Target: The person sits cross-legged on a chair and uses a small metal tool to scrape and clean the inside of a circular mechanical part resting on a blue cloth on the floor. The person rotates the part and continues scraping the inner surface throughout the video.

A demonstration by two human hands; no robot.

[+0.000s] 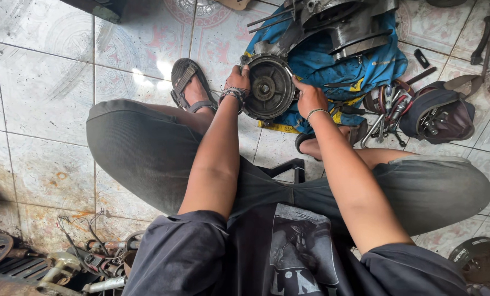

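the left hand (237, 81) is curled on the left rim of a dark round metal drum (269, 87), its grip closed on the edge, while the right hand (308, 97) presses on the drum's right rim, fingers bent against it. the drum stands on edge on the tiled floor (42, 98) between two sandalled feet, against a blue cloth (376, 66) bearing a grey engine casing (343, 22). right of it – an open tool pouch (439, 112) with wrenches. near left, scrap parts (64, 266).
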